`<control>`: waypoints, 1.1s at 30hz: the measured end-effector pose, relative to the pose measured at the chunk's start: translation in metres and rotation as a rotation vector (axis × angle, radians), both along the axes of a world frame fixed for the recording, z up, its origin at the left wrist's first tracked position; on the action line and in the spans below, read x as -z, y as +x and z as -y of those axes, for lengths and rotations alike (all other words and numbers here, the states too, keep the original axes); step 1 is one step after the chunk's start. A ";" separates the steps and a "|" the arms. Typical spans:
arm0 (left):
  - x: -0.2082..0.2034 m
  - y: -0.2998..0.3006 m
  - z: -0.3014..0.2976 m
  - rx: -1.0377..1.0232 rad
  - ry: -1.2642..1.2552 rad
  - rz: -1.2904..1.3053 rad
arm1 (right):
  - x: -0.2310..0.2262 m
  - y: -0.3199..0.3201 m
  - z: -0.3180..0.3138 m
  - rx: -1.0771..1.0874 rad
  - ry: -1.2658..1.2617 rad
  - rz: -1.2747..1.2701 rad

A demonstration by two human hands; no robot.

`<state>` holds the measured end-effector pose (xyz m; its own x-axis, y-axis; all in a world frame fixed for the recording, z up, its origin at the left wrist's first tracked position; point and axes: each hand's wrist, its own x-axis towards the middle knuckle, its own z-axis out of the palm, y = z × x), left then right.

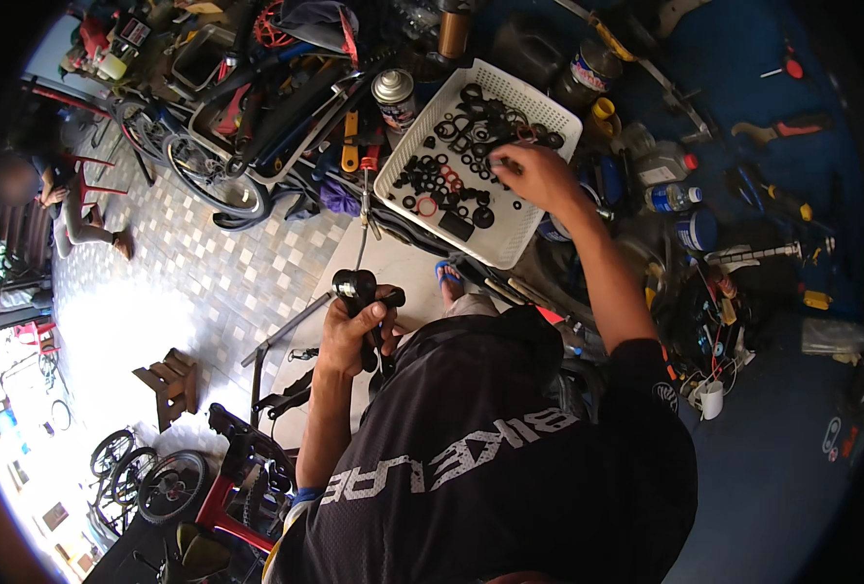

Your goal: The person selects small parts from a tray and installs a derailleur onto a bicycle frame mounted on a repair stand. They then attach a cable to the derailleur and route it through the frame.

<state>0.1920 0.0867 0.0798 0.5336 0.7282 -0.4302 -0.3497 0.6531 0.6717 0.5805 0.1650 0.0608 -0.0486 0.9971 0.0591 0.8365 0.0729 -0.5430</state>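
Inside the white plastic basket (510,226): one large lot of loose black rings (463,136) and other small dark pieces; several red rings (427,205), lying toward its left side; one flat black square piece (456,227), near its side closest to the wearer. Over the basket's right half: one right hand (534,175), fingers bent and tips close together, low above the pieces; whether a piece is pinched there cannot be told. Below and left of the basket, well apart from it: one left hand (357,329), fingers closed round a black part (354,284) with a rounded upper end, kept clear of the floor. Just left of the basket: one spray can (394,102), upright; one orange tool (350,146), a little farther out; one purple cloth (339,198), lower down. Right of the basket: one bottle with a yellow cap (602,112), one bottle with a red cap (665,165), one clear bottle with a blue label (673,199). Far below and left of the basket: one wooden stool (167,387). Far left of it: one seated person (60,200).
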 end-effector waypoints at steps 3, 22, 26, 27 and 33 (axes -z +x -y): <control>-0.003 0.001 0.005 -0.039 0.000 0.002 | 0.011 -0.030 -0.028 -0.093 -0.051 0.054; 0.001 -0.022 0.030 -0.273 -0.012 0.001 | 0.041 -0.045 -0.079 -0.124 -0.284 -0.479; -0.002 -0.024 0.028 -0.279 -0.015 -0.003 | 0.013 -0.040 -0.063 -0.085 -0.337 -0.567; -0.002 -0.025 0.028 -0.281 -0.015 -0.004 | 0.008 -0.041 -0.059 -0.095 -0.335 -0.603; -0.001 -0.022 0.027 -0.252 -0.030 0.004 | -0.020 -0.043 -0.034 -0.124 -0.292 -0.741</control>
<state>0.1696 0.0601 0.0809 0.3385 0.8252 -0.4521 -0.5068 0.5648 0.6513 0.5377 0.1988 0.0807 -0.2104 0.9671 -0.1431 0.2465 -0.0891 -0.9650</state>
